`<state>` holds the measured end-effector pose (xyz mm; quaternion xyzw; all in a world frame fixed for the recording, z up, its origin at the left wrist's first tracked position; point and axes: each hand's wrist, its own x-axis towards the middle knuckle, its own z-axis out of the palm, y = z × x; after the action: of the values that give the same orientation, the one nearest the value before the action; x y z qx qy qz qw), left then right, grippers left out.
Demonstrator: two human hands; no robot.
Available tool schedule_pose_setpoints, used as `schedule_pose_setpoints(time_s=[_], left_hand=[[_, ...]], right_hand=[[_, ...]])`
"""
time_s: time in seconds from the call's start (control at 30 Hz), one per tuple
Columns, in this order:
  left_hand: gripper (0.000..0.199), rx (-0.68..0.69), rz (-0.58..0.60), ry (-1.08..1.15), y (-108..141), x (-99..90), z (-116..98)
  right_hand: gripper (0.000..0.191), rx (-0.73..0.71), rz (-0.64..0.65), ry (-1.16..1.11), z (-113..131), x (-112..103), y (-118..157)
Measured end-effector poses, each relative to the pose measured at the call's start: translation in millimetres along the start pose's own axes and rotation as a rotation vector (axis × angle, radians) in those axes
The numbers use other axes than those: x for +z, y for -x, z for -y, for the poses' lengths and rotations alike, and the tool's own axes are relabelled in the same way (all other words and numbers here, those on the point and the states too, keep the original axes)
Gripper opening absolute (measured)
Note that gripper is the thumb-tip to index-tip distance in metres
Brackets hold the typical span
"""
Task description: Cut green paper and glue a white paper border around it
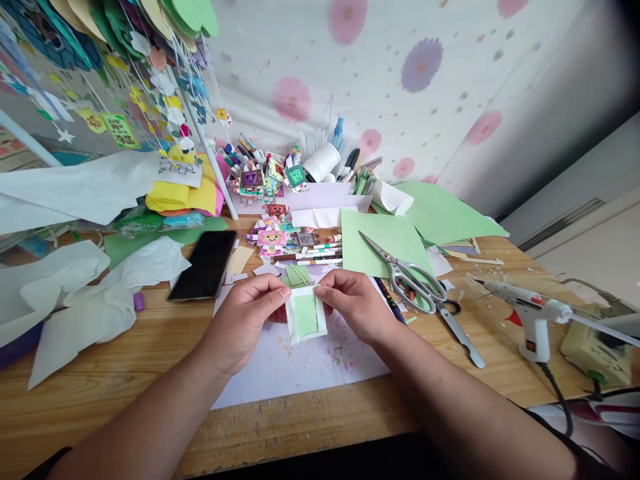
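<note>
Small green-and-white paper piece (306,316) is held at frame centre, over pale sheet (260,381) on worktop (280,433). Green middle is bordered by white; what is left can't be told. Upper corners are pinched, left by left grip (239,323), right by right grip (356,305).

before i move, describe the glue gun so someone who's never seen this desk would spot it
Look to the right side of the wooden table, beyond the silver scissors. The glue gun has its nozzle pointing left. Unlike the all-metal-looking scissors, it has a white body, a red trigger and a dark cord.
</note>
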<state>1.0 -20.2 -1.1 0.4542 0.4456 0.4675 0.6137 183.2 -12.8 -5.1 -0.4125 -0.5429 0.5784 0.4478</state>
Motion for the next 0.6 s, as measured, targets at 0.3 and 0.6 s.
schedule_pose_setpoints(time_s=[0.3, 0.6], left_hand=[[0.025, 0.036, -0.108, 0.042, -7.3, -0.3, 5.8], [0.029, 0.141, -0.227, 0.188, -12.0, 5.9, 11.6]], right_hand=[[0.038, 0.108, -0.016, -0.247, -6.3, 1.9, -5.9], [0.041, 0.132, 0.082, -0.190, -9.1, 1.6, -2.9]])
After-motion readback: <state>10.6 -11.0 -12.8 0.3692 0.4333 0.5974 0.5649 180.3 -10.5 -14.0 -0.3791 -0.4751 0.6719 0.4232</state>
